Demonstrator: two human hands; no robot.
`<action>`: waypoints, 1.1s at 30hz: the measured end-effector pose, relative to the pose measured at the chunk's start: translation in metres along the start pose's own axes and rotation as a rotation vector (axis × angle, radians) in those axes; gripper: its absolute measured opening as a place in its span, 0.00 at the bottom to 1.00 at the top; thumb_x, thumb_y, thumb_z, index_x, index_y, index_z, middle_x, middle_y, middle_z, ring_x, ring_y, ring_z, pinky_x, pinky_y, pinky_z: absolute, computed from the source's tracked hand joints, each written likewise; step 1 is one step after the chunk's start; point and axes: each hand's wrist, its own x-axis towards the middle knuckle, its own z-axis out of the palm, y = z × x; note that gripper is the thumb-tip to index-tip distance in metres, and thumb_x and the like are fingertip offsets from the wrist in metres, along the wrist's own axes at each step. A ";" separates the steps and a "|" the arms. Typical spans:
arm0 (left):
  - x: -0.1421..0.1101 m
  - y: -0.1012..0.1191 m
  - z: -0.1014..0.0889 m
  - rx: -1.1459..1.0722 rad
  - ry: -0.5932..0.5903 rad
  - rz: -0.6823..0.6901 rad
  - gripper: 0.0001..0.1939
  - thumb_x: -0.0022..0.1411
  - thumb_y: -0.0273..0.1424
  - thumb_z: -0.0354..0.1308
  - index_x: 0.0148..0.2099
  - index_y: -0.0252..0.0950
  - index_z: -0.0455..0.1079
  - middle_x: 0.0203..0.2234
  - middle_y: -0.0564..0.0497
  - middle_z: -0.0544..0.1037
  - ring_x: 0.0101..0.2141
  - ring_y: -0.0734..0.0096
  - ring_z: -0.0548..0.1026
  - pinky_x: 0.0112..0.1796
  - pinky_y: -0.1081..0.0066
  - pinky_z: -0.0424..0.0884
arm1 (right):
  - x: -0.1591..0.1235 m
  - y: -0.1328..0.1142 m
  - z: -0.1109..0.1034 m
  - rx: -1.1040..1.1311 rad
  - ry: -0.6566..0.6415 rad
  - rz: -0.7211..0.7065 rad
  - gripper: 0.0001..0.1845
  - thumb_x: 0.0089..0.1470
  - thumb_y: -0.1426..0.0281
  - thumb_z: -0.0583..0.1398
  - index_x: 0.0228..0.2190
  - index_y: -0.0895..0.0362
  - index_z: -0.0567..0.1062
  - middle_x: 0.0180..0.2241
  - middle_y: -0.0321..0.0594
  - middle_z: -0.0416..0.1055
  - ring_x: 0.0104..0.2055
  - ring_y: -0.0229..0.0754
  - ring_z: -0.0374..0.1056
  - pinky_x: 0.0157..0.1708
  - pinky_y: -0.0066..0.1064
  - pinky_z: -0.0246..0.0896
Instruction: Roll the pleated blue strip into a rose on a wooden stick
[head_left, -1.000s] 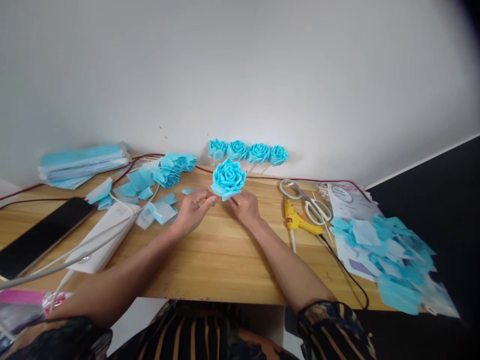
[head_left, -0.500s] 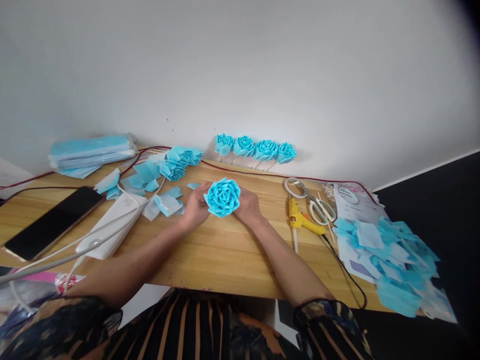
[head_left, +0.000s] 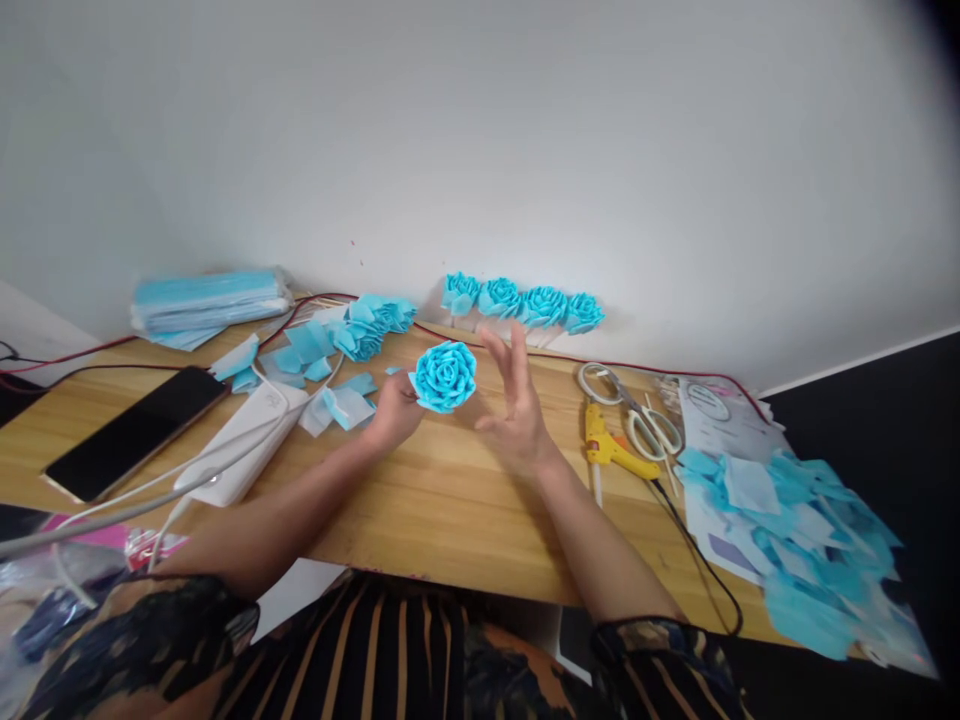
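Note:
A blue handmade rose [head_left: 445, 377] faces up toward me above the middle of the wooden table. My left hand [head_left: 396, 411] is closed around it from the left, below the bloom; the stem and fingertips are mostly hidden by the petals. Apart from the flower, on its right, my right hand [head_left: 516, 405] is raised with its fingers spread and nothing in it. Behind it, a row of several finished blue roses [head_left: 523, 300] leans against the wall.
On the left lie a phone [head_left: 135, 432], a white power strip [head_left: 240, 445], blue fabric pieces [head_left: 341, 407] and stacked face masks [head_left: 210, 300]. Rightward are scissors [head_left: 630, 395], a yellow glue gun [head_left: 615, 450] with its black cord, and a pile of blue petals [head_left: 817, 545].
My right hand has let go of the rose, moved right and opened its fingers. My left hand still holds the flower. The view has shifted slightly.

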 end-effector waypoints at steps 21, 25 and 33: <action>-0.002 0.020 0.001 0.208 -0.033 0.191 0.23 0.43 0.48 0.78 0.21 0.41 0.69 0.21 0.49 0.77 0.31 0.58 0.74 0.38 0.61 0.72 | 0.020 -0.025 0.029 -0.118 -0.043 -0.023 0.79 0.50 0.45 0.72 0.71 0.44 0.15 0.64 0.53 0.68 0.65 0.60 0.68 0.68 0.57 0.59; -0.003 0.015 0.001 0.203 -0.036 0.186 0.20 0.47 0.44 0.76 0.21 0.40 0.69 0.23 0.49 0.77 0.32 0.59 0.73 0.37 0.62 0.72 | 0.023 -0.027 0.032 -0.113 -0.011 -0.041 0.77 0.54 0.51 0.72 0.72 0.44 0.16 0.58 0.48 0.73 0.61 0.58 0.72 0.74 0.60 0.45; -0.004 0.012 0.002 0.206 -0.041 0.180 0.16 0.53 0.41 0.73 0.24 0.40 0.73 0.24 0.49 0.78 0.38 0.55 0.77 0.44 0.58 0.76 | 0.026 -0.023 0.036 -0.085 0.022 -0.068 0.66 0.62 0.46 0.62 0.73 0.46 0.18 0.51 0.44 0.77 0.56 0.54 0.76 0.75 0.58 0.47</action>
